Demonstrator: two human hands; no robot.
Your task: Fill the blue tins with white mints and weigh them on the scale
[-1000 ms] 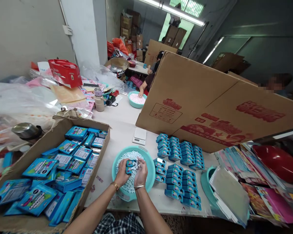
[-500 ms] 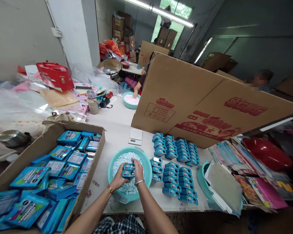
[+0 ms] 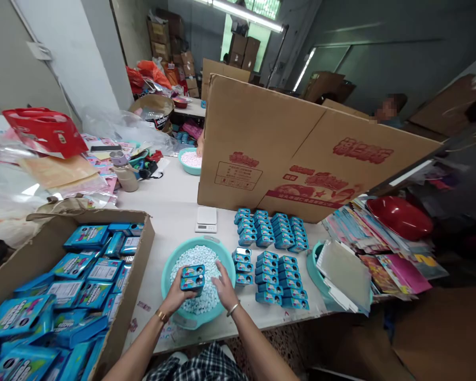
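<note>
Two small blue candy boxes (image 3: 192, 278), held together, are gripped in my left hand (image 3: 175, 293) over a turquoise basin (image 3: 167, 275). Each box has a dark round opening at one end of its top. Pale blue and white candies (image 3: 206, 262) fill the basin. My right hand (image 3: 225, 288) is spread with nothing in it, above the basin's right side and apart from the boxes. Rows of similar blue boxes (image 3: 267, 278) stand on the table to the right of the basin.
A cardboard carton (image 3: 148, 238) of blue packs is at left. Behind the basin sits a white scale (image 3: 206, 219); beyond stands a large cardboard sheet (image 3: 277, 143). At right, a second basin (image 3: 311, 264) holds papers beside stacked printed bags (image 3: 392, 270) and a red bowl (image 3: 400, 217).
My right hand has let go of the boxes and moved off to their right, fingers spreading. My left hand still holds both boxes. The view has turned to the right.
</note>
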